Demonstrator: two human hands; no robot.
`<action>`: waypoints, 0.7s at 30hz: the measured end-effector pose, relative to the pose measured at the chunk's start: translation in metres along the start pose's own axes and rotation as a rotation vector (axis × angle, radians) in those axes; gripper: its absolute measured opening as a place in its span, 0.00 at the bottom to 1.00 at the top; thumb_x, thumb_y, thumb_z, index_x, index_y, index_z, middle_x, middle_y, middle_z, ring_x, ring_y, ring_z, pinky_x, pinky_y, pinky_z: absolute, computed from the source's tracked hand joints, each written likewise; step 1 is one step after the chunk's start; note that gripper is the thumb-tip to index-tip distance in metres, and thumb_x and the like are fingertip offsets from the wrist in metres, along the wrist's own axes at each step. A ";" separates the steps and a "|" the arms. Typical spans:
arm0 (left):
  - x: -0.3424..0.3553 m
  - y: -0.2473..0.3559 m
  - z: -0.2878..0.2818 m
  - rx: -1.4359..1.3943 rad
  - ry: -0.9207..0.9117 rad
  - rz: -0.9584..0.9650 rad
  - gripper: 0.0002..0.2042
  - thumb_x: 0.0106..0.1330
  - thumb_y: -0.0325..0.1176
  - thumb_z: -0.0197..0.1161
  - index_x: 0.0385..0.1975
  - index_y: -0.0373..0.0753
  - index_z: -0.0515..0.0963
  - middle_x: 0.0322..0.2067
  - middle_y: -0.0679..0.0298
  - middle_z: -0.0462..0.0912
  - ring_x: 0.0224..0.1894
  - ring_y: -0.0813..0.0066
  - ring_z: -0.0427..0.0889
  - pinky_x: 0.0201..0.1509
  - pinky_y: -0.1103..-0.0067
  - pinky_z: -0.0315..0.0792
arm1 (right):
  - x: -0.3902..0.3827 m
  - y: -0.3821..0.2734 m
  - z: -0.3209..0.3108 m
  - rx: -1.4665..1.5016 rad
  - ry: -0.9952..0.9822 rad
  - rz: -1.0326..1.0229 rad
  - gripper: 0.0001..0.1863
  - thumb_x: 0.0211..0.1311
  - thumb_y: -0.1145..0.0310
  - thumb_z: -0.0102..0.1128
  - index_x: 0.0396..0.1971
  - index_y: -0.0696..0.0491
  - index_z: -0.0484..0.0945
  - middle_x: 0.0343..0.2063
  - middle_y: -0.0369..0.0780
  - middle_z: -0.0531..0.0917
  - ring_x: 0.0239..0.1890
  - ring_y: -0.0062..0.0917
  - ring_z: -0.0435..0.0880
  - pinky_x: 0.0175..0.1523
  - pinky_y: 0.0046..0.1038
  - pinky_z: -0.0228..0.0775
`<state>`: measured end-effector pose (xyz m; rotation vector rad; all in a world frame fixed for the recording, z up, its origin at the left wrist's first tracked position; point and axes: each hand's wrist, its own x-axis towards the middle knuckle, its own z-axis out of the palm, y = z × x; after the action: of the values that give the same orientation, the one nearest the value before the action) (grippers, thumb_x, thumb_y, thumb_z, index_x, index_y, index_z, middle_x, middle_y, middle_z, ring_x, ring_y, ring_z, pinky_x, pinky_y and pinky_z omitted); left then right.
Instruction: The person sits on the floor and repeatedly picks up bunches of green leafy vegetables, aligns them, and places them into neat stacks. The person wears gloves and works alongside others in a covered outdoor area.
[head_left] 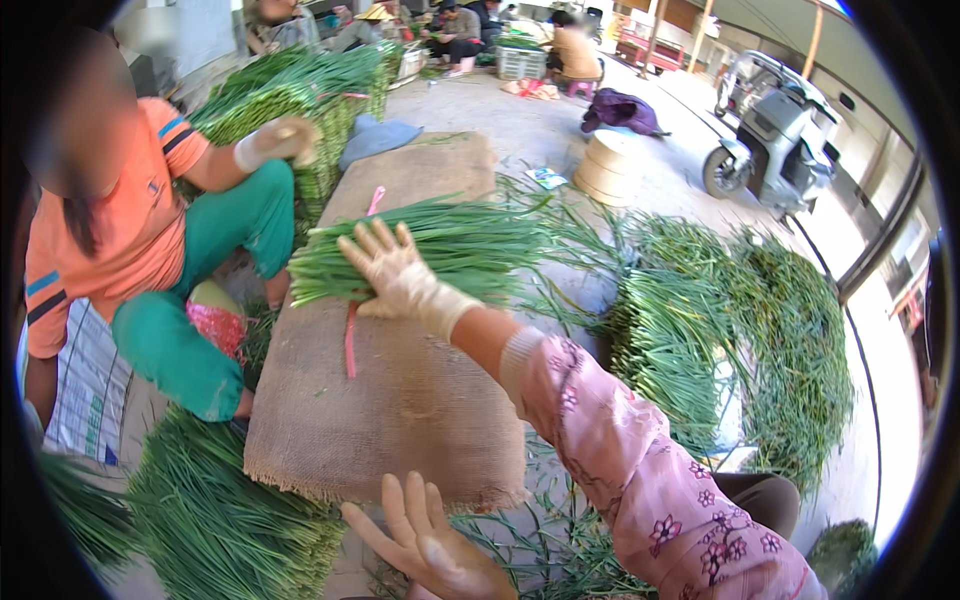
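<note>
A loose bundle of long green chives [450, 245] lies crosswise on a burlap-covered bench [370, 430]. My right hand [390, 272], in a pale glove, rests on the bundle with its fingers spread and the palm down. Under the chives runs a pink tie strip [350, 345], its two ends showing on either side of the bundle. My left hand [435, 540], gloved too, is near the lower edge, off the near end of the bench. Its fingers are stretched apart with nothing in them.
A co-worker in an orange shirt [125, 220] sits at the left beside stacked chives [300, 85]. More chives lie at lower left [230, 510] and right [670, 340]. Farther off are a round tan stool [607, 165], purple cloth [622, 112] and a scooter [780, 140].
</note>
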<state>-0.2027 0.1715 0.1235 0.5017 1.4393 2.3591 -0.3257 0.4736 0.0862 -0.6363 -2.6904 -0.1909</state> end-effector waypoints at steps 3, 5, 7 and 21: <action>-0.009 0.002 0.009 -0.145 -0.057 0.114 0.36 0.67 0.44 0.48 0.68 0.40 0.35 0.60 0.50 0.62 0.58 0.53 0.68 0.60 0.63 0.63 | -0.073 -0.027 -0.030 0.228 0.130 -0.183 0.48 0.47 0.50 0.64 0.65 0.52 0.51 0.64 0.48 0.57 0.68 0.45 0.48 0.68 0.51 0.38; -0.019 0.001 0.018 -0.152 -0.087 0.086 0.36 0.67 0.44 0.48 0.68 0.40 0.34 0.60 0.49 0.61 0.58 0.52 0.68 0.61 0.63 0.62 | -0.149 -0.048 -0.069 0.430 0.156 -0.164 0.41 0.52 0.60 0.62 0.65 0.51 0.54 0.63 0.48 0.58 0.68 0.44 0.50 0.68 0.52 0.38; -0.030 0.000 0.034 -0.183 -0.075 0.057 0.37 0.67 0.43 0.51 0.68 0.39 0.36 0.58 0.51 0.65 0.55 0.56 0.71 0.57 0.65 0.66 | -0.230 -0.057 -0.081 0.450 0.114 -0.055 0.38 0.52 0.61 0.62 0.63 0.50 0.58 0.62 0.44 0.62 0.66 0.40 0.56 0.68 0.50 0.41; -0.158 -0.177 0.074 -0.503 0.063 -1.571 0.25 0.70 0.44 0.44 0.63 0.40 0.52 0.56 0.55 0.67 0.57 0.59 0.70 0.60 0.60 0.64 | -0.700 0.248 -0.055 0.222 0.671 1.460 0.27 0.60 0.60 0.56 0.56 0.59 0.66 0.53 0.50 0.73 0.55 0.35 0.73 0.57 0.31 0.63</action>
<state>-0.0118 0.2348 -0.0231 -0.6514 0.6310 1.2483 0.3862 0.3984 -0.1192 -1.8050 -1.1263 0.2454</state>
